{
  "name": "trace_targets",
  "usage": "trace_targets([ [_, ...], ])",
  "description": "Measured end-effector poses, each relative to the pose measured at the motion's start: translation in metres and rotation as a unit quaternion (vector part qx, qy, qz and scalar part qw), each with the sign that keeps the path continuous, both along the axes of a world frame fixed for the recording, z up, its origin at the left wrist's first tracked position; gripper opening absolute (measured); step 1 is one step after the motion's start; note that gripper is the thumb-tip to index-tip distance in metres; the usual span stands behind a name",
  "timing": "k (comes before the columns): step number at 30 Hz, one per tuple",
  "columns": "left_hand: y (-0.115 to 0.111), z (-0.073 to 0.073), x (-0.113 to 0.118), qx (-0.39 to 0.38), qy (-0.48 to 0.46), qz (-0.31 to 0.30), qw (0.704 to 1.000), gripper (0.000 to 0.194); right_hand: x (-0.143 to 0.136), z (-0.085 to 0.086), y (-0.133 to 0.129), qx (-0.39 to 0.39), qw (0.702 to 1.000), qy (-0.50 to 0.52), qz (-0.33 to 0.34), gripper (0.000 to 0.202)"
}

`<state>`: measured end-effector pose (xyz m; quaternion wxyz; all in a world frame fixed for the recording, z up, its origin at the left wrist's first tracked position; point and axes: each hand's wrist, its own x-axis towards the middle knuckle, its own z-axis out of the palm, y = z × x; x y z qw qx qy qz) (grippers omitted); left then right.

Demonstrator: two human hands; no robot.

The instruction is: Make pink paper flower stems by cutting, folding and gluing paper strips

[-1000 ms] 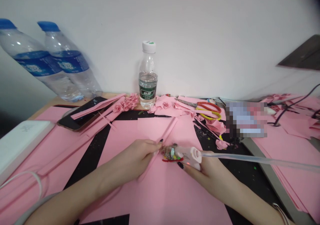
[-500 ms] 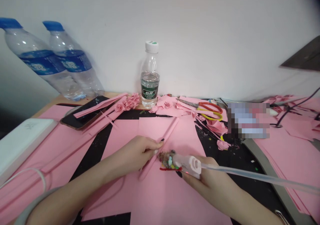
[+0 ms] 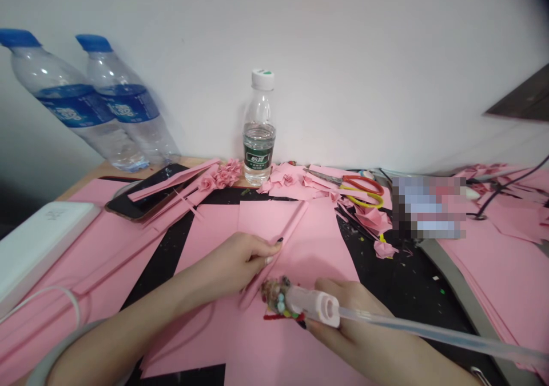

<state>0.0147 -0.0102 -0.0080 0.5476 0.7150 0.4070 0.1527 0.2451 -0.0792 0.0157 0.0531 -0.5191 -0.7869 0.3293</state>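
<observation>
Pink paper roll (image 3: pixel 293 224) pinched in the left hand (image 3: pixel 243 263)
long axis runs diagonally, near left to far right, with the right hand (image 3: pixel 360 323) wrapped round a glue gun (image 3: pixel 309 305)

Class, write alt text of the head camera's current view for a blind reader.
The left hand holds a rolled pink paper stick while the right hand grips a glue gun, a clear glue stick protruding from its back. Around them are pink sheets, scissors and bottles.

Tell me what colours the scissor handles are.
The scissors have one red-orange handle loop and one yellow, clearest in the head view.
</observation>
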Motion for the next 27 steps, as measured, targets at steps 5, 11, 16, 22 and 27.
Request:
trace_targets([
  [5,0.0008,-0.0001,0.0006,0.009,0.010,-0.003,1.000,0.038,-0.0049,0.0011,0.0004,-0.010,0.999,-0.038,0.022,0.028],
  [11,0.0003,-0.0024,-0.0008,0.007,0.009,0.003,1.000,0.035,-0.0064,0.0026,0.0009,-0.013,0.997,-0.068,0.037,0.024],
  [16,0.0004,-0.0027,-0.0011,0.024,0.014,0.008,1.000,0.033,-0.0082,0.0071,0.0032,-0.042,0.996,-0.053,0.053,0.016],
  [22,0.0009,-0.0028,-0.0005,0.039,0.016,0.006,0.999,0.034,-0.0083,0.0038,0.0058,-0.038,0.996,-0.066,0.046,0.012],
  [27,0.0009,-0.0016,0.0000,0.037,0.011,0.004,0.999,0.036,-0.0067,0.0045,0.0046,-0.005,0.997,-0.043,0.062,0.019],
])
